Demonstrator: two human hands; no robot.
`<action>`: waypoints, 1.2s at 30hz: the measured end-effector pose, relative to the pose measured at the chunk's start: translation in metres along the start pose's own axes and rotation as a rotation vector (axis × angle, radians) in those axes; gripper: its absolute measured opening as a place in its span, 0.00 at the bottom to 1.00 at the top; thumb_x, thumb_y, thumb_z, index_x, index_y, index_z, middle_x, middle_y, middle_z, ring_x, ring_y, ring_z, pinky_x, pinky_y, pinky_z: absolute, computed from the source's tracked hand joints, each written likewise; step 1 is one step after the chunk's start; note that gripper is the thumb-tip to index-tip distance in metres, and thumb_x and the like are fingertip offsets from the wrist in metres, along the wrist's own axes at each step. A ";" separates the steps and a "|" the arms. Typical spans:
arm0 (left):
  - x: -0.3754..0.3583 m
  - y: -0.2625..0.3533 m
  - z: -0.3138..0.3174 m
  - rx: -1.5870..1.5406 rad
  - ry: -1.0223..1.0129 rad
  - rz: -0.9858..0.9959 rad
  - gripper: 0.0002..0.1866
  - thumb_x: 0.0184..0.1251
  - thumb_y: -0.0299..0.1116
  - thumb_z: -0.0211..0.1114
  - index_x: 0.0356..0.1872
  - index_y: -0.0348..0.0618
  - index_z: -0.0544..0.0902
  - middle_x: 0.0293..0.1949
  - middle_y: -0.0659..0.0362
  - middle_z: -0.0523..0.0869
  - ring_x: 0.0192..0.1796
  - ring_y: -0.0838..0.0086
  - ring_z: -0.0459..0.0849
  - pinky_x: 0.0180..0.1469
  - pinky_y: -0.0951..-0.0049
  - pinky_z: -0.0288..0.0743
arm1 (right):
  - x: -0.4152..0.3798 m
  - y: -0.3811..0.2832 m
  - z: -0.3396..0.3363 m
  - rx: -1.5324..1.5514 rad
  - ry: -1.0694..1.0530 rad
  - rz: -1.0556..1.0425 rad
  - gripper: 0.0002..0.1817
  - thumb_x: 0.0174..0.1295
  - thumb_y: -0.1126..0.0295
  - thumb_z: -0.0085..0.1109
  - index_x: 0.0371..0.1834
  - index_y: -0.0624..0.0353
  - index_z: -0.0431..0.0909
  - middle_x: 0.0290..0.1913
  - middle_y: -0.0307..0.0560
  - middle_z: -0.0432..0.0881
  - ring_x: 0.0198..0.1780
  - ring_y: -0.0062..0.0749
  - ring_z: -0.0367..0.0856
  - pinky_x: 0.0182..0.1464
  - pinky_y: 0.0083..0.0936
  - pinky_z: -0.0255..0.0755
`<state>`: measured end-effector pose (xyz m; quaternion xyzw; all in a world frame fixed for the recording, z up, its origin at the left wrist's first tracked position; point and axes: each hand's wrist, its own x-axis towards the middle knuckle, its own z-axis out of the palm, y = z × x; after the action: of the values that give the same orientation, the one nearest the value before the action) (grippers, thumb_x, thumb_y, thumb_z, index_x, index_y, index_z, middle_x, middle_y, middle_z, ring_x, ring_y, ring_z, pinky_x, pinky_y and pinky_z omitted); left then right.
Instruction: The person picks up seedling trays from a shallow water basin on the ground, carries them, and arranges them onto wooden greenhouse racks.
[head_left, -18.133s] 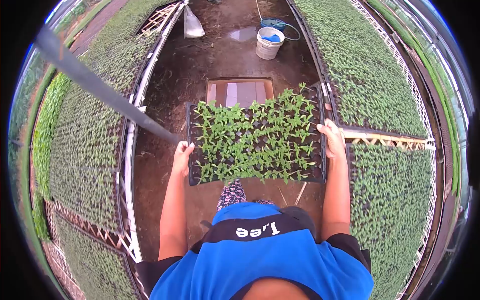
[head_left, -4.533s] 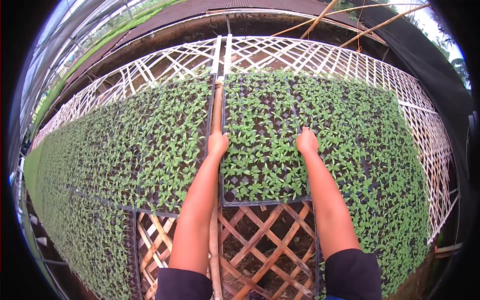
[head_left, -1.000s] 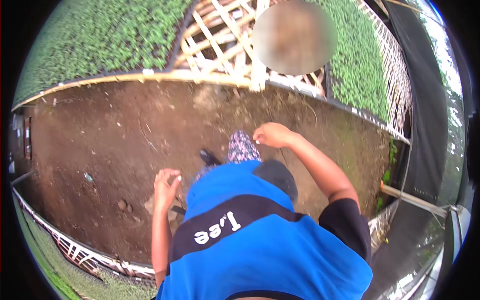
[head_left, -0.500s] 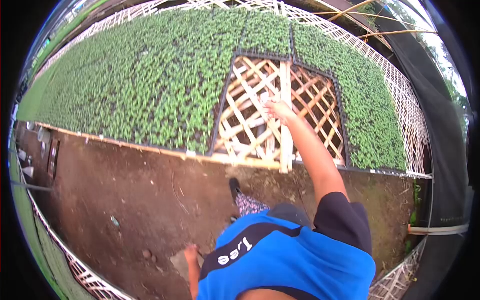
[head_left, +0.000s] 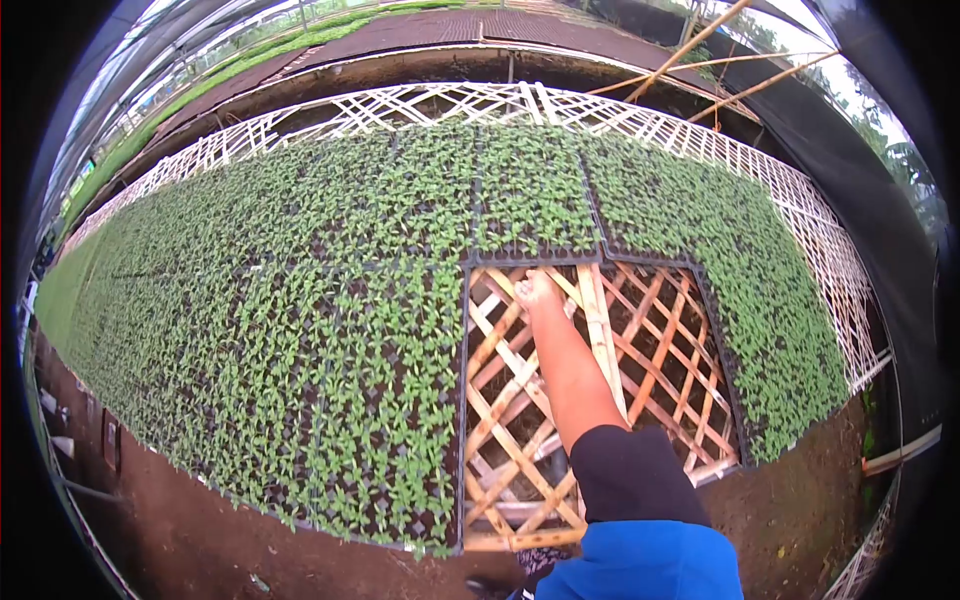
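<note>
My right hand (head_left: 538, 289) reaches out over the bare part of the bamboo lattice bench (head_left: 530, 440). Its fingers are curled closed, just short of the near edge of a seedling tray (head_left: 535, 200). What they hold, if anything, I cannot make out. Small green seedlings fill that tray in close rows. Left of the gap lies another tray of seedlings (head_left: 390, 400), its dark edge running along the opening. More seedling trays (head_left: 760, 310) stand on the right side of the gap. My left hand is out of the picture.
A wooden slat (head_left: 597, 320) runs across the gap's lattice. Pale lattice edging (head_left: 430, 103) borders the far side of the bench. Dark netting (head_left: 850, 210) hangs at the right, near bamboo poles (head_left: 690, 50). Brown soil (head_left: 200, 540) lies below the near edge.
My view has tilted up and come closer to the bench. My right hand has moved farther across the gap, toward the far tray's edge. My left hand has left the view.
</note>
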<state>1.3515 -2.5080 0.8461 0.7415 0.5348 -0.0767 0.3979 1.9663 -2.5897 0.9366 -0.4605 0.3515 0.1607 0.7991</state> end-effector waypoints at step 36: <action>-0.085 -0.037 -0.046 -0.108 0.079 -0.227 0.22 0.63 0.51 0.46 0.28 0.41 0.78 0.21 0.54 0.77 0.26 0.64 0.74 0.32 0.65 0.67 | -0.157 -0.226 0.171 0.394 -0.027 -0.863 0.10 0.44 0.79 0.52 0.21 0.59 0.59 0.17 0.36 0.63 0.15 0.19 0.57 0.16 0.23 0.50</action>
<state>1.2697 -2.5355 0.9040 0.6561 0.6340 -0.0629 0.4045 2.0581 -2.5523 1.2449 -0.4020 0.1415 -0.2500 0.8694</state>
